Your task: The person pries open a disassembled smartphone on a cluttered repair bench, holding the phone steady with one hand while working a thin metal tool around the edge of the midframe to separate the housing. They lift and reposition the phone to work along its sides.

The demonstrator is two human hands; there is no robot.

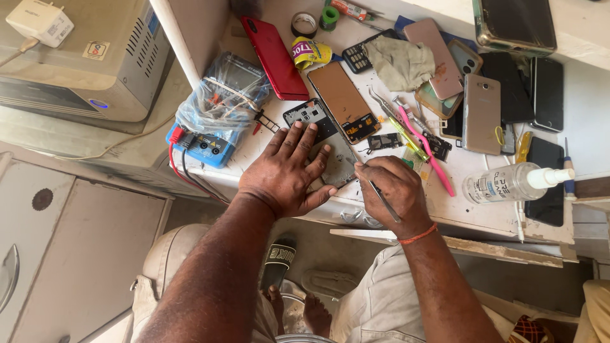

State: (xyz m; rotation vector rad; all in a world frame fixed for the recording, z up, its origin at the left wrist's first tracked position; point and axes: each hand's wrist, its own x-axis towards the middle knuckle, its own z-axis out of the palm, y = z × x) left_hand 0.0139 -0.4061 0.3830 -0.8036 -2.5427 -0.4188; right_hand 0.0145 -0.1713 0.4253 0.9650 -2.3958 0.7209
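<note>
From the head camera, the left hand (287,168) lies flat with fingers spread on an opened phone frame (321,136), pressing it onto the white workbench (483,216); it pins the frame down rather than closing around it. The right hand (395,190) is clenched on thin metal tweezers (375,190), whose tip meets the lower edge of the frame just beside the left thumb. The frame sits near the front edge of the bench. Just behind the frame lies a detached phone screen (343,101) with its copper-coloured back up, and behind that a red phone (274,58). Left of the frame is a blue multimeter (213,114) wrapped in clear plastic. Right of the frame lie a pink prying tool (427,147), more tweezers, and a pile of phones (483,111) in pink, gold and black. Farther right of the frame a clear spray bottle (511,183) lies on its side. A grey cloth (401,63) rests behind the screen
</note>
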